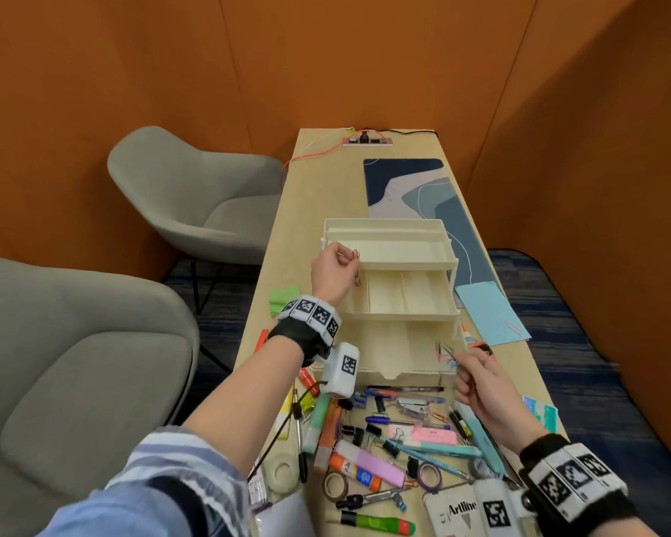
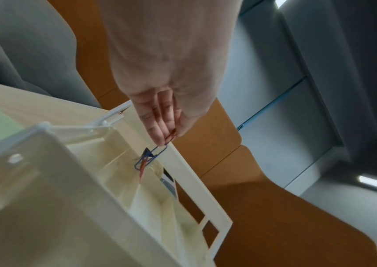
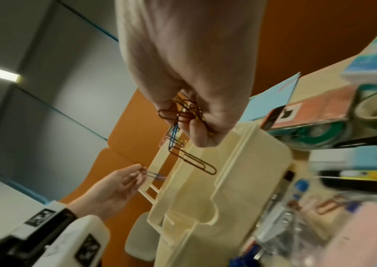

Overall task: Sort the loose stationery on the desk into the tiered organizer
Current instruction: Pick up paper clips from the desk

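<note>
A cream tiered organizer (image 1: 403, 315) stands open on the desk, its three tiers stepped back. My left hand (image 1: 349, 261) pinches a short chain of paper clips (image 1: 357, 267) that dangles over the left compartment of the middle tier. In the left wrist view the left hand (image 2: 169, 139) pinches blue and orange clips (image 2: 153, 157), which hang above the organizer (image 2: 52, 180). My right hand (image 1: 461, 362) grips a bunch of coloured paper clips (image 1: 447, 352) at the bottom tier's right front corner. In the right wrist view the right hand (image 3: 196, 130) holds the bunch (image 3: 183, 113), and one dark clip (image 3: 194, 162) hangs below it.
Loose stationery covers the near desk: pens, binder clips, a glue stick (image 1: 359, 472), tape rolls (image 1: 336, 486), a stapler (image 1: 413, 406) and an Artline box (image 1: 456, 513). Green notes (image 1: 283, 300) lie left of the organizer, blue paper (image 1: 489, 312) right. Grey chairs (image 1: 194, 195) stand left.
</note>
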`<action>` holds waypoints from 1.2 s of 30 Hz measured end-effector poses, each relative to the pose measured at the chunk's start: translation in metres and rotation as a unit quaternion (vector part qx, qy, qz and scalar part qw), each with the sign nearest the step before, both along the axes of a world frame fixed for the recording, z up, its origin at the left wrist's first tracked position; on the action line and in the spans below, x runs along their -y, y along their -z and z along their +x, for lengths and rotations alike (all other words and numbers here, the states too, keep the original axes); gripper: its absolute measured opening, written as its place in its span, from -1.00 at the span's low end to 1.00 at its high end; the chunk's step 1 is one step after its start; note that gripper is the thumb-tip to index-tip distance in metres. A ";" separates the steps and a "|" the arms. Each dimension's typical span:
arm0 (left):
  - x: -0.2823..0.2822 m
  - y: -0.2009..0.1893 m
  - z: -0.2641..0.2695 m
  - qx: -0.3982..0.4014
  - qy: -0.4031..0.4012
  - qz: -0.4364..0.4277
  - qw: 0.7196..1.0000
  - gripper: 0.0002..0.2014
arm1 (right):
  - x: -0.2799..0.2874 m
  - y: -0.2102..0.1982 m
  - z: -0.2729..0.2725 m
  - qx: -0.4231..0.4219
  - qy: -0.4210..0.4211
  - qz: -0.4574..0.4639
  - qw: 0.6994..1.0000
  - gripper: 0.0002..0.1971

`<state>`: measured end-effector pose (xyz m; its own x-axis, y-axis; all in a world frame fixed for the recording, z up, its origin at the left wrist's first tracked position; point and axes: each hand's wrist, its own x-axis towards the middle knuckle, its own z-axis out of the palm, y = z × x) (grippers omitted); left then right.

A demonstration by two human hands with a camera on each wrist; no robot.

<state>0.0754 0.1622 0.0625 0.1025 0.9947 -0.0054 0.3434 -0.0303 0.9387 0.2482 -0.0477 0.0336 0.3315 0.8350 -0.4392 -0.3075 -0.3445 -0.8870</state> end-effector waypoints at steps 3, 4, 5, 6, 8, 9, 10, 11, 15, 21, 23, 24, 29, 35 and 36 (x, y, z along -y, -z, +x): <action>-0.004 0.015 0.000 -0.059 -0.007 -0.032 0.998 -0.91 | -0.029 -0.016 -0.010 -0.015 -0.006 0.012 1.000 -0.87; -0.003 0.019 -0.001 -0.077 -0.006 -0.043 0.996 -0.91 | -0.039 -0.022 -0.015 -0.012 -0.011 0.017 1.000 -0.88; -0.004 0.023 -0.001 -0.097 -0.001 -0.050 0.994 -0.91 | -0.051 -0.028 -0.021 -0.009 -0.018 0.022 1.000 -0.88; -0.002 0.023 -0.001 -0.121 0.011 -0.057 0.991 -0.89 | -0.063 -0.033 -0.027 -0.010 -0.022 0.023 0.999 -0.89; -0.001 0.022 -0.003 -0.156 0.037 -0.063 0.985 -0.85 | -0.086 -0.041 -0.038 -0.017 -0.022 0.012 1.000 -0.90; -0.001 0.022 -0.005 -0.159 0.044 -0.065 0.984 -0.83 | -0.098 -0.041 -0.043 -0.018 -0.019 0.001 1.000 -0.90; 0.000 0.018 -0.008 -0.161 0.047 -0.066 0.984 -0.82 | -0.110 -0.040 -0.047 -0.016 -0.017 -0.012 1.000 -0.89; -0.001 0.017 -0.011 -0.158 0.043 -0.060 0.985 -0.82 | -0.122 -0.038 -0.051 -0.014 -0.014 -0.027 0.999 -0.89; 0.007 0.012 -0.034 -0.135 0.018 -0.029 0.990 -0.81 | -0.161 -0.027 -0.069 0.017 -0.018 -0.088 0.996 -0.83; 0.028 0.014 -0.069 -0.092 0.004 -0.010 0.996 -0.83 | -0.187 -0.019 -0.079 0.072 -0.049 -0.148 0.985 -0.76; 0.030 0.015 -0.075 -0.093 0.009 -0.008 0.996 -0.84 | -0.188 -0.023 -0.081 0.072 -0.070 -0.161 0.982 -0.79; 0.031 0.016 -0.076 -0.095 0.011 -0.007 0.995 -0.85 | -0.188 -0.027 -0.082 0.073 -0.078 -0.162 0.981 -0.82; 0.035 0.017 -0.075 -0.119 0.016 -0.001 0.993 -0.86 | -0.192 -0.032 -0.082 0.061 -0.068 -0.147 0.985 -0.76; 0.047 0.018 -0.078 -0.122 0.033 0.001 0.992 -0.84 | -0.182 -0.038 -0.077 0.081 -0.071 -0.107 0.988 -0.74; 0.050 0.018 -0.079 -0.122 0.037 0.003 0.992 -0.85 | -0.176 -0.040 -0.074 0.089 -0.077 -0.093 0.989 -0.72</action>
<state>-0.0033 0.1127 0.0446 0.1715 0.9846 -0.0326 0.5562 -0.0695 0.8282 0.1743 0.1283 0.0739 0.2932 0.7917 -0.5359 -0.0835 -0.5372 -0.8393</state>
